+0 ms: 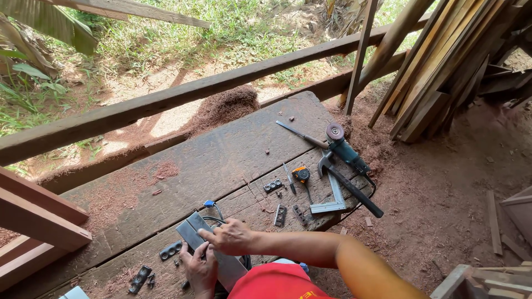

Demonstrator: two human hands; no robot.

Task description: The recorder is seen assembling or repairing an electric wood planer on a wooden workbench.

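Note:
My right hand (pixel 231 237) presses down on a flat grey metal bar (pixel 191 231) that lies on the wooden workbench (pixel 221 160). My left hand (pixel 200 271) grips the same bar lower down, near the bench's front edge. A blue-tipped cable (pixel 210 206) runs out from under my right hand. A small dark metal plate with holes (pixel 170 251) lies just left of the bar, and another one (pixel 139 278) further left.
On the bench's right end lie an angle grinder (pixel 344 148), a claw hammer (pixel 349 185), a metal square (pixel 332 204), a tape measure (pixel 301 174) and more small plates (pixel 272 185). Stacked planks (pixel 443 61) lean at right. A wooden rail (pixel 194 91) runs behind the bench.

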